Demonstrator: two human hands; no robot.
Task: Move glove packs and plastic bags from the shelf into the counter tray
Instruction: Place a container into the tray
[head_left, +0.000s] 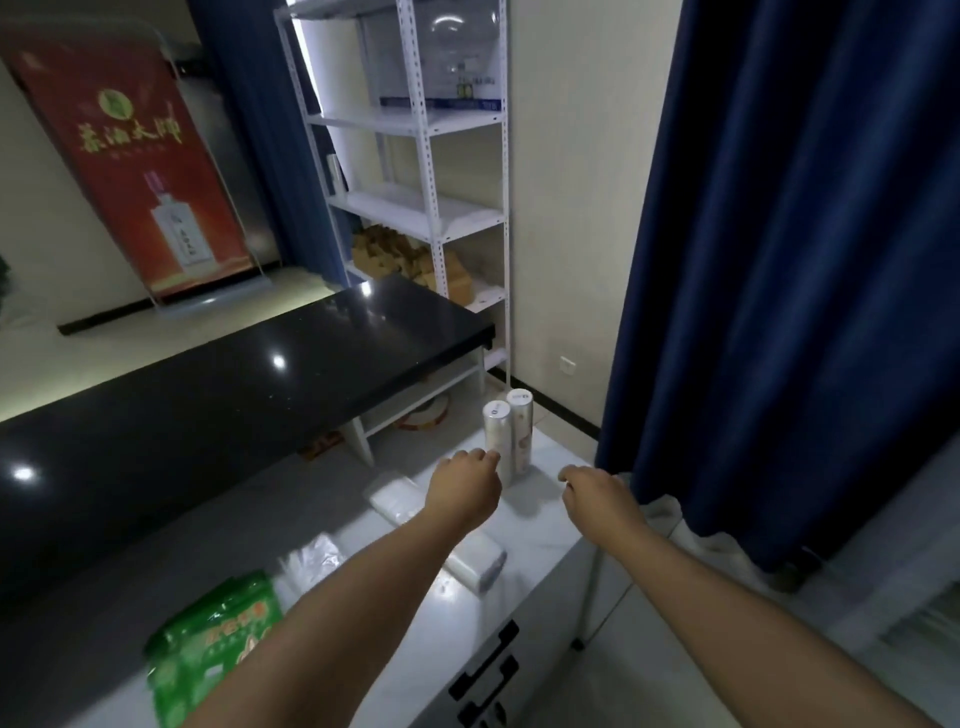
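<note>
Both bare arms reach out over a white surface (540, 525) in the lower middle of the view. The left hand (467, 486) is seen from the back with its fingers curled, its knuckles right against the foot of the nearer of two upright rolls (506, 439) that stand touching each other at the far end of the surface. I cannot tell whether its grip has closed on that roll or only rests beside it. The right hand (597, 493), at 3 o'clock from the left and apart from the rolls, hangs with its fingers loosely bent downward and its grip holds nothing. A flat pack of clear bags (395, 499) lies on the surface at 9 o'clock from the left hand. A second bag pack (483, 569) lies at 6 o'clock from that hand, partly under the left forearm. A loose clear bag (311, 558) lies towards 8 o'clock, and a green pack (218, 649) sits near the bottom-left edge, blurred. A glossy black surface (234, 384) runs across at 9 to 10 o'clock. A white metal shelf (415, 208) stands at 12 o'clock, with a clear water jug (447, 52) up high and cardboard boxes (400, 254) lower down. A dark blue curtain (779, 260) fills 2 o'clock.
</note>
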